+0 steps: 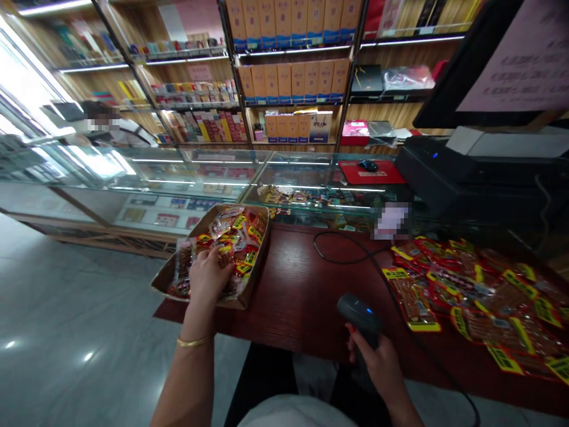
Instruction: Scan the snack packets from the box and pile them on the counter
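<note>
Left hand (210, 274) inside the box (258, 252), fingers part-curled over the packets (251, 258), thumb spread to the right; cannot tell whether it grips one. Right hand (377, 359) closed around the handle of the scanner (358, 309), thumb along its near side. Hands well apart. Scanner held over the table (293, 279), between box and pile (502, 296); its nose points left and away from the body, head's long axis running far left to near right, handle downward. Box sits at the table's left end, long axis running near left to far right.
</note>
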The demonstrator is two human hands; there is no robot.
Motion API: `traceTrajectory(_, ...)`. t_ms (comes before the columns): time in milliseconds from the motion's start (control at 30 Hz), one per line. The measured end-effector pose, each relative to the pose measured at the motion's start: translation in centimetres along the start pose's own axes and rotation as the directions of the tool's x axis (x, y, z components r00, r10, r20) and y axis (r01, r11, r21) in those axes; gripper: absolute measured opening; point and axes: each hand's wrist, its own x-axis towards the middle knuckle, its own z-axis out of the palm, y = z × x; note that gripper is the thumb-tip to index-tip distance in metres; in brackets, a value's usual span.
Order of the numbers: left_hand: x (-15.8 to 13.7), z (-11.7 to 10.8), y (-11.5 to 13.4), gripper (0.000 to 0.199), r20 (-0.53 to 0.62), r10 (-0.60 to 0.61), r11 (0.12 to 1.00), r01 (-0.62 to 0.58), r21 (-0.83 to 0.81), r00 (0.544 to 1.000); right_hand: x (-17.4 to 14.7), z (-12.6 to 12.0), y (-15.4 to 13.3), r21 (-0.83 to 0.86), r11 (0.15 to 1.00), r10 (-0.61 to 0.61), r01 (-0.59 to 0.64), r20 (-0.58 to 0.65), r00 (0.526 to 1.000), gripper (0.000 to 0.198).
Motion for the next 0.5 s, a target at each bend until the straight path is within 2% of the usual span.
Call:
traceTrajectory(100,-0.5,-0.5,0.2,0.085,-0.068,-0.058,0.989,0.048,-0.139,0.996,-0.3,-0.3,0.5,0.008,0.999,-0.036,0.035,0.008,0.999,0.054)
traceTrajectory(167,-1.0,-1.3,0.7,0.09,-0.11,-0.089,0.971,0.062,-0.23,0.99,-0.5,-0.3,0.6,-0.018,0.998,-0.067,0.067,0.002,0.998,0.052)
traceTrajectory(267,-1.9,-3.2,2.0,0.072,-0.225,-0.158,0.888,0.038,-0.458,0.961,-0.7,-0.3,0.5,-0.042,0.994,-0.098,0.098,0.005,0.995,0.05)
traceTrajectory(300,-2.2,-3.7,2.7,0.064,-0.273,-0.193,0.824,0.004,-0.566,0.943,-0.7,-0.3,0.4,-0.045,0.994,-0.1,0.101,0.012,0.995,0.05)
traceTrajectory(367,-2.8,-4.4,4.4,0.051,-0.304,-0.262,0.625,-0.079,-0.776,0.916,-0.7,-0.4,0.4,-0.052,0.994,-0.098,0.099,0.014,0.995,0.049)
traceTrajectory(433,-3.5,-4.1,6.5,0.046,-0.182,-0.26,0.347,-0.084,-0.934,0.948,-0.6,-0.5,0.4,-0.057,0.994,-0.095,0.096,0.016,0.995,0.05)
traceTrajectory(500,-4.4,-3.0,8.7,0.044,0.046,-0.143,0.065,0.055,-0.996,0.989,-0.5,-0.5,0.4,-0.047,0.995,-0.092,0.093,0.023,0.996,0.052)
